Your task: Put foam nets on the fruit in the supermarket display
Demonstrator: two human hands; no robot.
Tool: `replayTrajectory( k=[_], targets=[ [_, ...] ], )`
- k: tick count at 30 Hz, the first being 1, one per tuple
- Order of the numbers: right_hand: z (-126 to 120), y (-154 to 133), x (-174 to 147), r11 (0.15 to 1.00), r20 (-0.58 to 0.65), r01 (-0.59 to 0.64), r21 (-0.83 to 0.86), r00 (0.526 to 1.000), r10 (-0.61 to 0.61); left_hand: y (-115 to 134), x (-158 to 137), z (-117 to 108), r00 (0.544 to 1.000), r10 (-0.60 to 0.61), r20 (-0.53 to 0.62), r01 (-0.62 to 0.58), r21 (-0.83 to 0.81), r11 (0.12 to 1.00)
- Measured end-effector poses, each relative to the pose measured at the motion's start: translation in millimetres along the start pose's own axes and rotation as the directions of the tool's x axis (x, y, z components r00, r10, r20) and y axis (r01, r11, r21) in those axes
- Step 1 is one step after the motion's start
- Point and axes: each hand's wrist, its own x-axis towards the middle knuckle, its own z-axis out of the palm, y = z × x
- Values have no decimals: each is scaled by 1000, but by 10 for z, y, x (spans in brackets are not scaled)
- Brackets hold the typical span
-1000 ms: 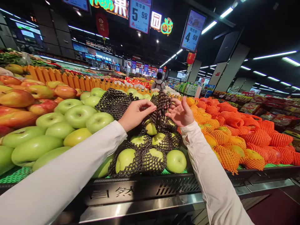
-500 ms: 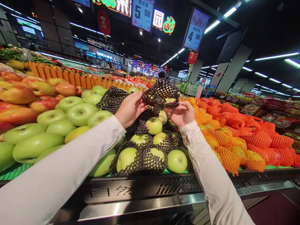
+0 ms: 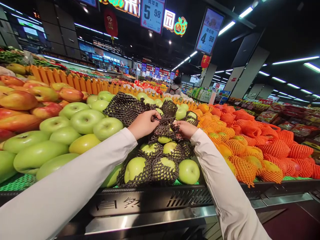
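Note:
A black foam fruit net [image 3: 166, 128] is stretched between my two hands, low over the green apples. My left hand [image 3: 145, 123] pinches its left edge, fingers closed. On the other side my right hand [image 3: 185, 129] grips the net's right edge between thumb and fingers. Part of a green apple [image 3: 164, 139] shows just under the net. Below it lie several green apples in black nets, such as the netted apple [image 3: 135, 169], and one bare green apple [image 3: 189, 171] at the front right. A stack of flat black nets [image 3: 126, 106] rests behind my left hand.
Bare green apples [image 3: 87, 120] and red-yellow fruit [image 3: 18, 100] are heaped on the left. Fruit in orange nets [image 3: 243, 168] and red nets [image 3: 276, 145] fills the right. The black display edge [image 3: 155, 200] runs in front. A person [image 3: 175, 87] stands farther back.
Both hands have come down with the black net, from raised above the apples to just over them. The person in the background is now more visible.

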Motion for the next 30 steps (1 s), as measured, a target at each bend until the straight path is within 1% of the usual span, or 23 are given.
replayTrajectory(
  k=[2, 3, 4, 5, 6, 7, 8, 9, 10, 11, 12, 14, 15, 17, 19, 21, 23, 25, 26, 27, 28, 29, 30],
  targets=[
    [-8, 40, 15, 984, 20, -112, -138, 993, 116, -48, 8, -12, 999, 25, 34, -29, 141, 990],
    [-18, 38, 13, 973, 14, -134, -190, 990, 139, -59, 9, -23, 998, 24, 57, -35, 193, 981],
    [-31, 21, 3, 967, -10, -117, -226, 993, 117, -63, 9, -34, 997, 20, 81, -39, 239, 970],
    [-41, -9, -14, 961, -56, -78, -264, 996, 65, -61, 7, -44, 995, 15, 101, -43, 280, 959],
    [-44, -52, -39, 952, -119, -12, -306, 993, -25, -55, 3, -53, 993, 11, 117, -48, 314, 948],
    [-36, -103, -73, 932, -180, 84, -352, 971, -155, -45, -2, -58, 991, 9, 133, -55, 342, 938],
    [-15, -159, -115, 895, -214, 203, -397, 928, -305, -33, -9, -61, 989, 11, 148, -64, 361, 930],
    [18, -213, -162, 841, -208, 327, -432, 871, -445, -18, -18, -62, 987, 14, 161, -74, 376, 924],
    [61, -260, -210, 777, -161, 441, -450, 815, -556, -3, -26, -60, 985, 16, 172, -82, 388, 918],
    [110, -296, -256, 718, -79, 528, -453, 779, -622, 12, -35, -58, 983, 13, 180, -85, 397, 914],
    [160, -316, -294, 672, 21, 586, -454, 760, -649, 24, -42, -56, 983, 9, 186, -84, 401, 912],
    [242, -306, -330, 606, 222, 644, -467, 749, -625, 37, -49, -53, 983, -1, 182, -72, 393, 917],
    [268, -282, -328, 581, 299, 657, -480, 745, -596, 36, -50, -52, 984, -1, 178, -68, 384, 921],
    [290, -217, -295, 552, 393, 665, -503, 745, -539, 28, -45, -50, 986, 4, 169, -66, 363, 929],
    [280, -166, -256, 562, 408, 642, -521, 766, -497, 26, -38, -45, 988, -9, 157, -45, 338, 940],
    [256, -150, -236, 587, 363, 594, -551, 803, -472, 47, -30, -36, 990, -38, 134, 1, 264, 965],
    [228, -168, -233, 628, 259, 522, -577, 846, -466, 94, -26, -24, 995, -49, 81, 40, 109, 993],
    [206, -200, -228, 718, 71, 433, -545, 877, -475, 158, -27, -12, 999, -42, -3, 42, -98, 994],
    [201, -215, -223, 785, -43, 390, -481, 884, -466, 190, -30, -7, 998, -36, -43, 27, -197, 980],
    [201, -227, -215, 853, -147, 355, -382, 888, -436, 221, -36, -3, 997, -25, -76, 3, -278, 960],
    [208, -234, -208, 910, -220, 327, -254, 897, -384, 247, -45, 1, 995, -8, -99, -25, -335, 942],
    [222, -238, -202, 949, -246, 295, -115, 917, -315, 270, -55, 3, 993, 18, -116, -59, -362, 930],
    [241, -238, -199, 968, -229, 250, 14, 943, -240, 288, -66, 6, 990, 50, -133, -96, -363, 927]
  ],
)
